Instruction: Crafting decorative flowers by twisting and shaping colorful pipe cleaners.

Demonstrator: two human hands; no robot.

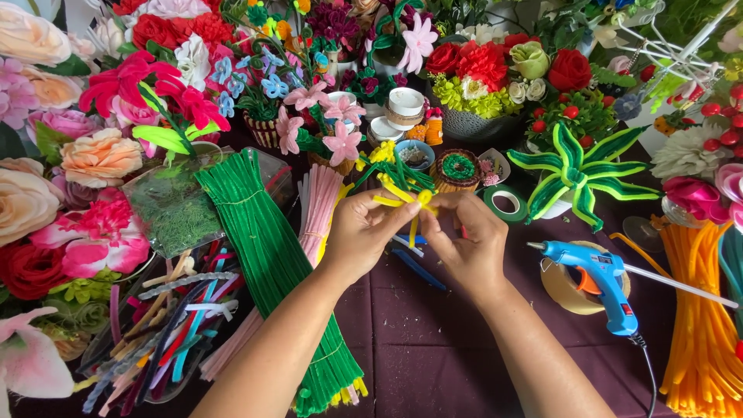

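- Nearest the camera, both forearms come in from 6 o'clock, cut off at the bottom edge, and meet above the dark purple tablecloth (433,340).
- The left hand (362,232) is pinched shut on a small yellow pipe-cleaner flower (404,198); its fingertips cover the flower's lower loops, so how many petals there are cannot be counted.
- The right hand (464,240) is curled closed against the same flower from 3 o'clock, thumb and forefinger gripping a yellow strand; the rest of its grip is hidden behind the knuckles.
- Under the hands a few blue pipe cleaners (418,267) lie on the cloth, mostly covered by the wrists.
- At 4 o'clock from the hands a blue glue gun (600,282) rests across a roll of brown tape (565,290), its cord running off the bottom edge.
- At 3 o'clock, a bundle of orange pipe cleaners (696,325) is cut off by the right edge.
- At 8 o'clock, a long bundle of green pipe cleaners (271,248) lies beside a pale pink bundle (317,209), and a clear tray of mixed coloured pipe-cleaner scraps (162,325) is too tangled to sort out.
- Just past the hands at 1 o'clock sits a roll of green floral tape (507,203), with a green striped pipe-cleaner plant (576,174) beyond.
- Farthest, from 9 to 2 o'clock, crowded artificial flowers (101,155) overlap, and small pots (404,104) among them are partly hidden.
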